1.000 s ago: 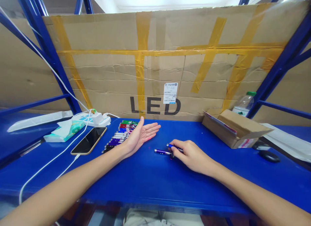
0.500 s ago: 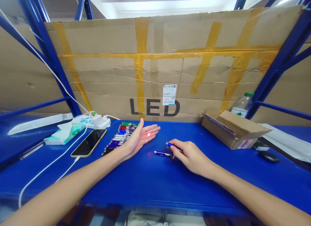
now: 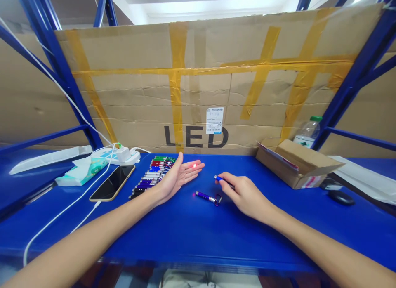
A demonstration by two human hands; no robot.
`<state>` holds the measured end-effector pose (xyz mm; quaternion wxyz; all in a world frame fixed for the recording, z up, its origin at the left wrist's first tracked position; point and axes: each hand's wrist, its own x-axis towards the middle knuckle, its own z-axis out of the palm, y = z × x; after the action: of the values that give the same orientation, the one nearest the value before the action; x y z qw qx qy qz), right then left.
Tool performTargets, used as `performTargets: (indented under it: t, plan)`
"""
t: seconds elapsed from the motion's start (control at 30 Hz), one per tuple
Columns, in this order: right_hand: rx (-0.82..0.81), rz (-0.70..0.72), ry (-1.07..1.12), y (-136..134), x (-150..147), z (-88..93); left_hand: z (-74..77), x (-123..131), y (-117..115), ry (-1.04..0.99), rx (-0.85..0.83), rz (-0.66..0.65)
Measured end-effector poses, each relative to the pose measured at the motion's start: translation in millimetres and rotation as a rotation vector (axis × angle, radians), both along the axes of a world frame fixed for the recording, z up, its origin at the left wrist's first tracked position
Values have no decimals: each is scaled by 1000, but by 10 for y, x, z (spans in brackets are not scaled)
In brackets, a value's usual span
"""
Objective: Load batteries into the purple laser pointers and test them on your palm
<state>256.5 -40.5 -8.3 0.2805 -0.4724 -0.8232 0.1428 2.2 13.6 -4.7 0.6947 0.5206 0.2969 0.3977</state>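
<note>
My left hand point(image 3: 177, 178) is open, palm facing right, fingers stretched out beside a row of several small pens point(image 3: 150, 178) in green, red, blue, silver, purple and black. A red light spot shines on its fingers. Between the fingers and thumb of my right hand point(image 3: 241, 193) is a blue pen point(image 3: 223, 181), its metal tip pointing left toward my left palm. Just below and left of that hand, a purple pen point(image 3: 206, 197) with a metal clasp lies on the blue table point(image 3: 173, 234); a small reddish glow shows at its tip.
A phone point(image 3: 113, 183), tissue pack point(image 3: 82, 172), power strip point(image 3: 123, 156) and white cable point(image 3: 55, 217) are on the left. At right stand an open cardboard box point(image 3: 293, 164) and a bottle point(image 3: 307, 133), near a black mouse point(image 3: 340, 197). A large cardboard sheet point(image 3: 139, 106) rises behind.
My right hand has lifted slightly away from the purple pen, which has turned a little and now lies apart. The red spot has moved up and right along my left fingers.
</note>
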Motion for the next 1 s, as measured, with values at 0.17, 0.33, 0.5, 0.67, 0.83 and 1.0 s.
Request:
performTargets:
  t: [0.17,0.33,0.5,0.67,0.83,1.0]
  plan:
    - [-72,142,-62,-41,-51,-7,-2,6,7,-7,13,-13]
    - [5,-23,-58,11,-12,-11,5,-12,7,16,20,-25]
    - [-102,112,-135,-15,-55,1,43,-17,0,2,39,-46]
    - [-42,78,22,-31,-60,5,38,-13,11,-21,30,-12]
    - [-97,162,-57,-65,-55,28,5,-5,8,-29,36,-16]
    - [-92,197,30,-89,-83,33,15,4,-18,-37,17,-10]
